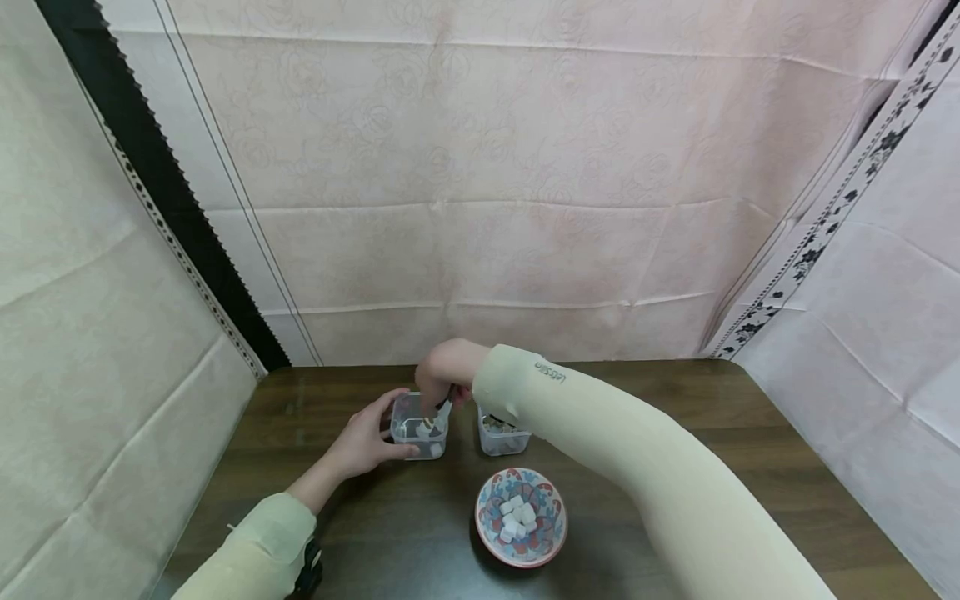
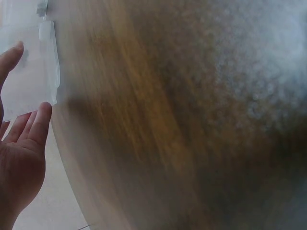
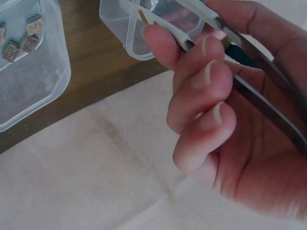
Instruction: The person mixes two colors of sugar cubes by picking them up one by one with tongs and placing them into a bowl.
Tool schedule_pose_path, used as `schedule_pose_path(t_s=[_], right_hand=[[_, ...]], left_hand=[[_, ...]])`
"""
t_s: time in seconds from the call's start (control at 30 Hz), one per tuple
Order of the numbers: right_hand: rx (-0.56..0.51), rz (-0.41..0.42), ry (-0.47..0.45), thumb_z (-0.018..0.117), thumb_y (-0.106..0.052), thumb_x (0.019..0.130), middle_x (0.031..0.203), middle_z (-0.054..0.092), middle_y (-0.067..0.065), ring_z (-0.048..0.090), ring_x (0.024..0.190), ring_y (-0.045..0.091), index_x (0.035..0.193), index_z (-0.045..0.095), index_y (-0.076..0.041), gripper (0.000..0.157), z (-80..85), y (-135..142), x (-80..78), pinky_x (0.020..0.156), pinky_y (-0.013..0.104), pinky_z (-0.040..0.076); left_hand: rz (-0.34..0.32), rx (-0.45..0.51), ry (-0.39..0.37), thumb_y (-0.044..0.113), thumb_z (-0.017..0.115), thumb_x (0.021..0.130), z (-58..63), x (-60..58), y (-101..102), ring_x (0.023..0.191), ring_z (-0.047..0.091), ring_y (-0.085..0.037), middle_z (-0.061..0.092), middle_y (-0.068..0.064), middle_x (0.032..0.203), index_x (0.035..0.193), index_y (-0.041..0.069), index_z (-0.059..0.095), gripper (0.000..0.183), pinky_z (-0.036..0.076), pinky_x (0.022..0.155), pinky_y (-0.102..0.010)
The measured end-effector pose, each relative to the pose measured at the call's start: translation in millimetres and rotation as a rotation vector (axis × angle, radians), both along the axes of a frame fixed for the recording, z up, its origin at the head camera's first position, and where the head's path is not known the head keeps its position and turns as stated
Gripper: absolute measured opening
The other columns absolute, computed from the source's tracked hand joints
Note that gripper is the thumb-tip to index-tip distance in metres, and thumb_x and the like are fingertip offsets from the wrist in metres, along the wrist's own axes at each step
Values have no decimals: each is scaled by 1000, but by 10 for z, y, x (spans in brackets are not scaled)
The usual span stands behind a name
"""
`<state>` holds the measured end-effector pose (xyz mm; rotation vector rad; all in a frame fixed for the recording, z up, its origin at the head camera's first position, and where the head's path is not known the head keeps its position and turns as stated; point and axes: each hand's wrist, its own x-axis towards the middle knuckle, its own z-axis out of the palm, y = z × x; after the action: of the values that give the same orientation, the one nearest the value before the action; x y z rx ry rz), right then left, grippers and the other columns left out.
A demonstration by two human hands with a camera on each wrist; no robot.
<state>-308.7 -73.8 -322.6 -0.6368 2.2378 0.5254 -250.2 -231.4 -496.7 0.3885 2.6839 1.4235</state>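
My left hand [image 1: 363,442] grips a clear plastic box [image 1: 408,429] from the left side. In the left wrist view the thumb lies across the near wall of the box, with fingers at its lower edge. My right hand [image 3: 254,158] holds a pair of tongs [image 3: 268,111] with dark handles and white tips [image 3: 168,28]. Those tips reach into the same box, where a small white piece [image 1: 436,451] shows near the front corner. A second clear box [image 1: 504,442], right beside it, holds several brownish square pieces [image 3: 31,43] and is partly hidden by my right forearm.
In front of the boxes stands a patterned bowl [image 1: 555,521] with several white cubes [image 1: 523,514]. The wooden table [image 1: 405,533] ends just behind the boxes, at a pale cloth [image 1: 525,250]. My right sleeve [image 1: 637,442] crosses over the table's right side.
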Motion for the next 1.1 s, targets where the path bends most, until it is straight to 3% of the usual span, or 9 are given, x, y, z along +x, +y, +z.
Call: schedule_pose_path(t_s=[0.2,0.33,0.5,0.67,0.77,0.93,1.1], right_hand=[[62,-40,-31,60,-36,105,60,45,-5,55,49,11,65,47,-20,45,-91,-151,-3,48,25,45],[72,-81,-21,63,-36,103,71,57,-4,60,52,11,70,56,-19,38,-147,-198,-3,51,26,49],[76,-74,11,66,-36,102,82,68,-2,62,54,11,79,65,-18,29,-198,-231,28,53,27,51],[60,-82,50,70,-31,99,78,70,-1,63,54,12,96,74,-16,16,-202,-245,82,55,27,53],[55,-77,55,69,-30,100,80,72,0,63,54,13,102,78,-15,17,-197,-238,98,55,27,54],[16,-103,35,71,-32,101,84,71,1,63,59,13,105,76,-15,18,-196,-197,93,53,26,54],[-93,-58,-1,66,-30,103,67,60,-1,53,52,12,99,68,-13,17,-169,-77,41,48,25,47]], left_hand=[[-10,21,-10,21,93,86,-17,4,-1,141,55,-40,50,-18,158,164,12,37,96,58,105,-47],[-17,25,-10,21,93,86,-10,12,3,142,55,-39,51,-17,158,164,11,36,97,57,107,-48],[-18,16,-1,22,93,86,-2,15,3,142,55,-39,50,-18,158,164,11,36,97,58,106,-48],[-23,30,-6,21,92,87,-5,13,-5,142,54,-38,51,-17,158,164,12,36,96,57,106,-47],[-24,33,-4,21,92,87,-7,15,-6,142,55,-38,52,-17,157,164,12,36,96,57,106,-47],[-19,27,-4,21,92,87,-8,14,-3,141,55,-38,53,-17,156,164,12,36,96,58,106,-46],[-8,19,-5,19,93,86,-10,15,-1,141,55,-39,51,-18,158,164,11,37,96,58,105,-46]])
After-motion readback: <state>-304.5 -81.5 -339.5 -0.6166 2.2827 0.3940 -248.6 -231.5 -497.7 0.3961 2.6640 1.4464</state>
